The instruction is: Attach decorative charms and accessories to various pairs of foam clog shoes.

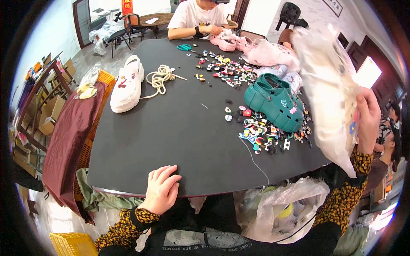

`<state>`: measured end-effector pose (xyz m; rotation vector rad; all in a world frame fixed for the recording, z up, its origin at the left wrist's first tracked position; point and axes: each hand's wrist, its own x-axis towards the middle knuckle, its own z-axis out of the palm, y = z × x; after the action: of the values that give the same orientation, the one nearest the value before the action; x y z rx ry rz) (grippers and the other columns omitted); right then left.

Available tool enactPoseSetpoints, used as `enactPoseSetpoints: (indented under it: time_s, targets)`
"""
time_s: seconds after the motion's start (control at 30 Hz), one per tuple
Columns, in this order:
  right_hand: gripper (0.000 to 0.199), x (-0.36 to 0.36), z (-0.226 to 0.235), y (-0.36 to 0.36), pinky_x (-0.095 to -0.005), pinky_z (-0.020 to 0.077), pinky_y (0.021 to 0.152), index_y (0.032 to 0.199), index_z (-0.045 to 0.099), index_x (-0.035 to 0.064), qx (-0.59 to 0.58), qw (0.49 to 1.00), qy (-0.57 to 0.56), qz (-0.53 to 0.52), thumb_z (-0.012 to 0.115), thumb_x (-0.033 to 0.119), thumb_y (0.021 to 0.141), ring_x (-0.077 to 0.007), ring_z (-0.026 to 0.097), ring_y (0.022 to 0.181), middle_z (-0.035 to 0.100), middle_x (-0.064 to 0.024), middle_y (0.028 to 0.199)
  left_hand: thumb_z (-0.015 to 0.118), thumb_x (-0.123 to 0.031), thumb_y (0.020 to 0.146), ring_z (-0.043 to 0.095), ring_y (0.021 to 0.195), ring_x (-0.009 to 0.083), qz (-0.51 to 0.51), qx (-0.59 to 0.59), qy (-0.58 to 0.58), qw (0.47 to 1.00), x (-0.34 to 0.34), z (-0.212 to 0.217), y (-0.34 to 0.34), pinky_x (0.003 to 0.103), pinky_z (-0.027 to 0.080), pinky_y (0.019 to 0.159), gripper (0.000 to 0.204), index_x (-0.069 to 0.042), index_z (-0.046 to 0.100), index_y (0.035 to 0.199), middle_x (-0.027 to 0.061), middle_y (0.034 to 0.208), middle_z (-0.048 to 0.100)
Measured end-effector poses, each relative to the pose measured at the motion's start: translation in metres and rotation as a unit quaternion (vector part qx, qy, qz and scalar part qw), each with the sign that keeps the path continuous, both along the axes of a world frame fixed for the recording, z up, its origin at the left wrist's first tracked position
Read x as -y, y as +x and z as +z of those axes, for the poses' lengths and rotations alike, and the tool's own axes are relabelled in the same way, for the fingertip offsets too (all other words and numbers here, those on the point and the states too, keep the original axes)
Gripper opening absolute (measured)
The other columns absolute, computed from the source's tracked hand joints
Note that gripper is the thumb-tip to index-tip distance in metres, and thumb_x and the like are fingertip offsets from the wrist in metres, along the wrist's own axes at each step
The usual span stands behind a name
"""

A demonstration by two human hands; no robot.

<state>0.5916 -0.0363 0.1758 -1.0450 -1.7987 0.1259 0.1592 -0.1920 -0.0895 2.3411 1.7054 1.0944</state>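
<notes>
Table [179, 128]: dark, round-cornered top, taken as the landmark for all below.
Left hand [161, 190]: flat on the near edge of the table, fingers loosely spread, holding nothing.
Right hand [367, 117]: raised over the right edge of the table, closed around the side of a bag, thumb hidden behind it.
Bag [329, 94]: clear plastic, pale contents inside, held upright above the right side of the table, blocking the view of that corner.
Green clogs [275, 100]: pair lying right of the table's centre, just left of the bag.
Charms [265, 130]: small coloured pieces scattered on the table around and in front of the green clogs, more in a band toward the far side.
White clog [127, 85]: on the far left part of the table, well apart from both hands.
Rope [161, 77]: coiled just right of the white clog.
Scissors [185, 47]: green-handled, near the far edge of the table.
Pink clogs [228, 42]: at the far edge, under another person's hands [213, 30].
Second bag [282, 209]: crumpled plastic below the near edge of the table.
Red cloth [70, 141]: draped beside the left edge.
</notes>
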Motion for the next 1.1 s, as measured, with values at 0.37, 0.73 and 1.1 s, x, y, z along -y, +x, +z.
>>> enactPoseSetpoints:
  time_s: [0.37,0.73,1.1]
  targets:
    - [0.017,-0.009,-0.060,-0.234,-0.0403,0.0430,0.089,0.087,0.052,-0.0010,0.340,0.842,0.233,0.347,0.062,0.004,0.073,-0.0334,0.051,0.100,0.051,-0.0161,0.099,0.050,0.005,0.081,0.050,0.119,0.0248,0.133,0.284,0.059,0.948,0.029,0.047,-0.091,0.034,0.038,0.098,0.033,0.000,0.056,0.113,0.0158,0.129,0.052]
    - [0.017,-0.001,-0.132,-0.233,-0.0389,0.0471,0.077,0.094,0.057,0.0031,0.336,0.854,-0.022,0.397,0.062,0.014,0.083,-0.0324,0.057,0.091,0.056,-0.0142,0.096,0.058,0.002,0.078,0.045,0.122,0.0335,0.134,0.090,0.003,0.987,0.015,0.064,-0.118,0.037,0.035,0.102,0.046,-0.001,0.049,0.124,0.0187,0.130,0.048]
    - [0.036,0.008,-0.205,-0.206,-0.0442,0.0454,0.083,0.109,0.052,0.0007,0.329,0.787,-0.192,0.485,0.061,0.026,0.085,-0.0360,0.057,0.095,0.059,-0.0186,0.097,0.049,0.006,0.079,0.049,0.073,0.0143,0.036,0.159,-0.165,0.973,-0.045,0.044,-0.107,0.025,0.044,0.066,0.049,0.002,0.045,0.128,0.0126,0.109,0.050]
